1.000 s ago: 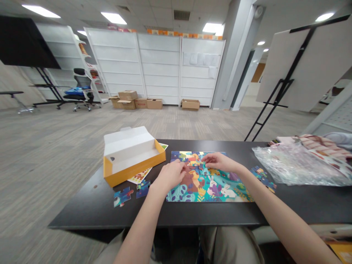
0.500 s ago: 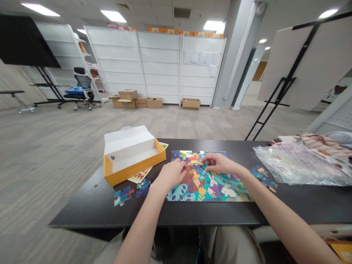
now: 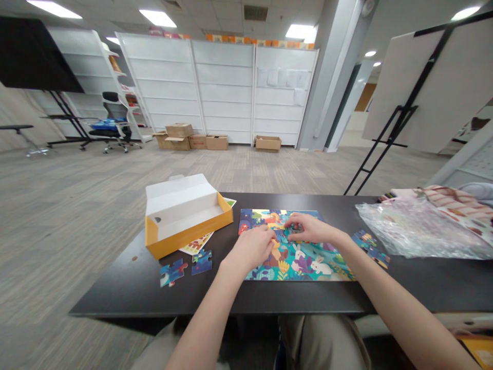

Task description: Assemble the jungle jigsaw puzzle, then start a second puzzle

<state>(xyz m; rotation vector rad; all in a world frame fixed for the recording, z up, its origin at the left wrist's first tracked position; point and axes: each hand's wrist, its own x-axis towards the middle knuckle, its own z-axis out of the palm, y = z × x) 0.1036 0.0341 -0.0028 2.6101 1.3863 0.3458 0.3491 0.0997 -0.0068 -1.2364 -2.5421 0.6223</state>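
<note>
A colourful jigsaw puzzle (image 3: 304,267) with white rabbits, plants and other animals lies on the black table (image 3: 154,303), in front of me. My left hand (image 3: 259,245) rests over its middle-left part, fingers stretched forward and their tips touching the picture. Over the upper middle is my right hand (image 3: 306,229), thumb and fingers curved around a dark blue-green puzzle piece (image 3: 294,230), partly hidden by the fingers. Loose puzzle pieces (image 3: 202,261) lie left of the puzzle, and another cluster of pieces (image 3: 370,249) lies to its right beside my forearm.
An open yellow-and-white box (image 3: 188,234) stands on the table's left side, over printed sheets (image 3: 197,243). Clear plastic packaging (image 3: 419,228) and striped fabric (image 3: 454,198) fill the right side. Beyond the table are cardboard boxes (image 3: 179,137) and a whiteboard stand (image 3: 389,139).
My left hand has moved right across the puzzle, toward my right hand. My right hand stays at nearly the same spot. The camera view has shifted slightly.
</note>
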